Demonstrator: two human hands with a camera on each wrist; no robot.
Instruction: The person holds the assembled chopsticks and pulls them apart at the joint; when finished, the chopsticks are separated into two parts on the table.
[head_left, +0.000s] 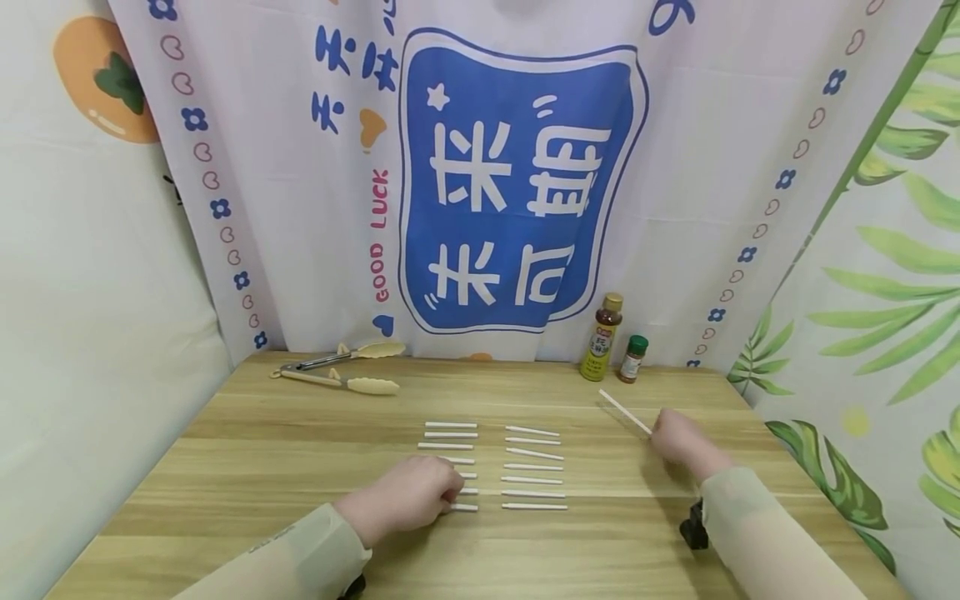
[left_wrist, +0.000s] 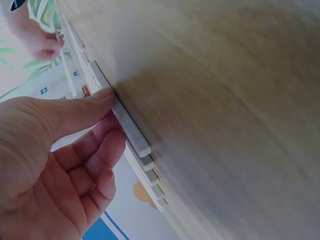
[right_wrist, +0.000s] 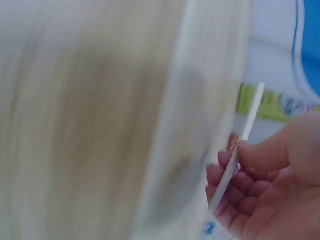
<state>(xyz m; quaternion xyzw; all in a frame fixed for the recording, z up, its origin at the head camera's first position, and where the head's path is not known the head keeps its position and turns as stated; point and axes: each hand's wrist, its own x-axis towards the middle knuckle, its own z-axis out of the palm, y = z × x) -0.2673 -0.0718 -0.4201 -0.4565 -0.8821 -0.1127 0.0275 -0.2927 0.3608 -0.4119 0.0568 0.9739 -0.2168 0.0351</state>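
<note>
Two columns of short white sticks lie side by side on the wooden table, a left column (head_left: 452,435) and a right column (head_left: 534,494). My left hand (head_left: 408,493) is at the near end of the left column and covers parts of several sticks. Between its thumb and fingers it pinches the nearest white stick (left_wrist: 131,122), a flat piece with rounded corners. To the right of both columns, my right hand (head_left: 684,443) holds another white stick (head_left: 624,411) above the table. The right wrist view shows that stick (right_wrist: 252,112) slanting between thumb and fingers.
At the back right stand a yellow-labelled oil bottle (head_left: 597,346) and a small green-capped spice jar (head_left: 633,360). Cream-tipped tongs (head_left: 371,386) lie spread at the back left of the table (head_left: 247,467). A printed curtain (head_left: 300,250) hangs behind the table.
</note>
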